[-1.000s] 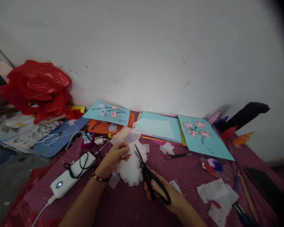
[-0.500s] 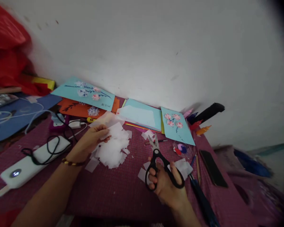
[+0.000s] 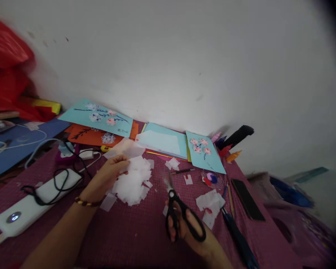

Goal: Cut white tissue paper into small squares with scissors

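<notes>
My left hand [image 3: 113,170], wearing a beaded bracelet on the wrist, pinches a thin white piece of tissue paper [image 3: 134,163] above the heap. Under and beside it lies a pile of small white paper pieces [image 3: 131,186] on the dark red cloth. In my right hand [image 3: 186,228] is a pair of black-handled scissors [image 3: 172,194], my fingers through the loops. The blades point away from me, nearly together and somewhat blurred. More white scraps [image 3: 210,201] lie right of the scissors, and a few others [image 3: 172,163] lie beyond the blades.
Blue cards with painted blossoms [image 3: 99,116] [image 3: 204,149] lie near the wall around stacked coloured paper [image 3: 165,144]. A white power bank [image 3: 36,203] with black cable is at left. A phone [image 3: 248,200], a dark blue-handled tool [image 3: 239,239] and a paint dish [image 3: 210,178] are at right.
My right hand has moved the scissors left and down, and their blades have come closer together. The left hand and its paper have dropped slightly toward the pile. The view has shifted a little.
</notes>
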The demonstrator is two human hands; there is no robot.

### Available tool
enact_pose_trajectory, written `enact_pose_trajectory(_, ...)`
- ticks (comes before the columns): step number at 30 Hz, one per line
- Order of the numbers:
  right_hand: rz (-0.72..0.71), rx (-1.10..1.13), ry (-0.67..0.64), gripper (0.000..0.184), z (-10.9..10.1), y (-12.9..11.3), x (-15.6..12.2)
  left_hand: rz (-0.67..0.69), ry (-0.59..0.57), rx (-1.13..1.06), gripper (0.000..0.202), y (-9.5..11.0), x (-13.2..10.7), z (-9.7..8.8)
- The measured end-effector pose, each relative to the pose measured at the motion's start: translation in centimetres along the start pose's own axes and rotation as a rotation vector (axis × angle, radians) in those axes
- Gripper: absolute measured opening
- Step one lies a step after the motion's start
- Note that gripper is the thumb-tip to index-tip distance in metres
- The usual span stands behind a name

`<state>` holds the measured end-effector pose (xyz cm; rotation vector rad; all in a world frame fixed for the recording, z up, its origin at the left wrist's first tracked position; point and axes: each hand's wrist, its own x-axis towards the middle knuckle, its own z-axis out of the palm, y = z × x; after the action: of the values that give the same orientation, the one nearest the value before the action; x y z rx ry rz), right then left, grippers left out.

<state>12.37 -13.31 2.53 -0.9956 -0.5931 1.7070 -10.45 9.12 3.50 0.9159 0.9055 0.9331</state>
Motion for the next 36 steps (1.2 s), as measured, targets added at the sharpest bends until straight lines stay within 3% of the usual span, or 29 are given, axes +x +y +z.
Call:
enact_pose_trajectory(4,0.006,-0.257,-0.141,0.051,1.4,1.1,3.0,0.031,-0.01,0.018,0.027,0.0,-0.1,0.2)
enact_pose_trajectory(8,0.006,-0.271,-0.21,0.053,3.0,1.2,6.5,0.095,-0.002,0.038,0.028,0.3,-0.2,0.1)
enact_pose_trajectory(12,-0.082,-0.334,-0.207,0.056,3.7,0.8,8.5,0.109,-0.002,0.06,0.028,0.1,-0.1,0.1)
enact_pose_trajectory(19,-0.166,-0.42,-0.155,0.064,3.9,1.0,9.1,0.108,0.025,0.15,0.025,-0.7,0.1,0.3)
enact_pose_trajectory(36,-0.13,-0.317,-0.033,0.063,4.3,1.8,9.7,0.098,0.047,0.213,0.023,-0.3,-0.5,1.1)
